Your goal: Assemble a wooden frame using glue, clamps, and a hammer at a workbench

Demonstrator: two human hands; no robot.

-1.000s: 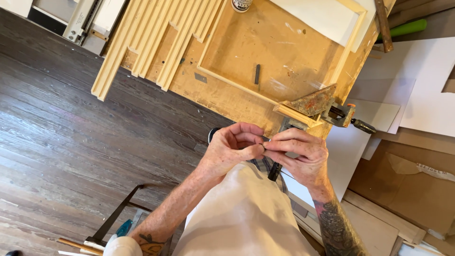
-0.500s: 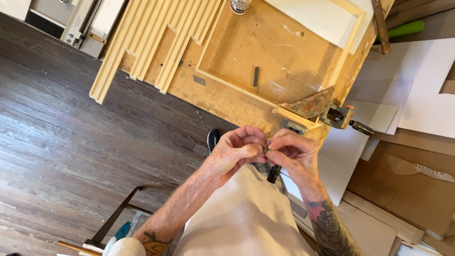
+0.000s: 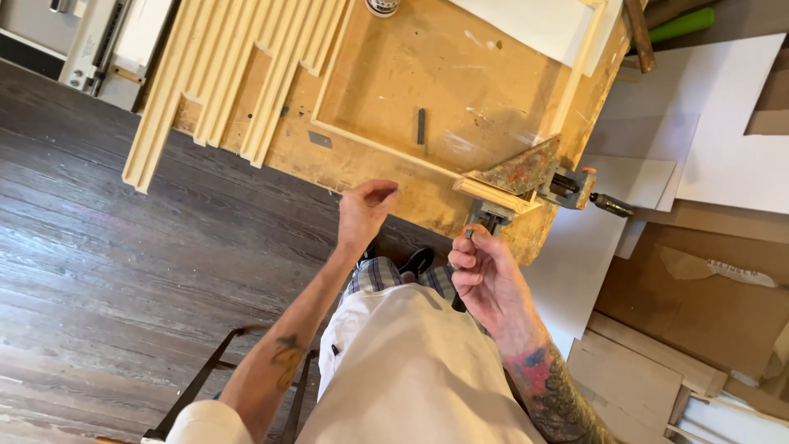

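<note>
A small dark fastener (image 3: 470, 233) is pinched in the right hand (image 3: 486, 279), just below the corner clamp (image 3: 526, 177); left hand (image 3: 363, 210) loosely curled, empty, further left.

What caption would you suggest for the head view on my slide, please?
Tattooed right hand pinches a small dark object beside the metal corner clamp on the worn wooden workbench; left hand hovers empty.

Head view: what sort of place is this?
Probably a framing or woodworking workshop: a worn workbench with a corner clamp gripping wooden moulding, more moulding strips, and boards stacked on the floor.
</note>
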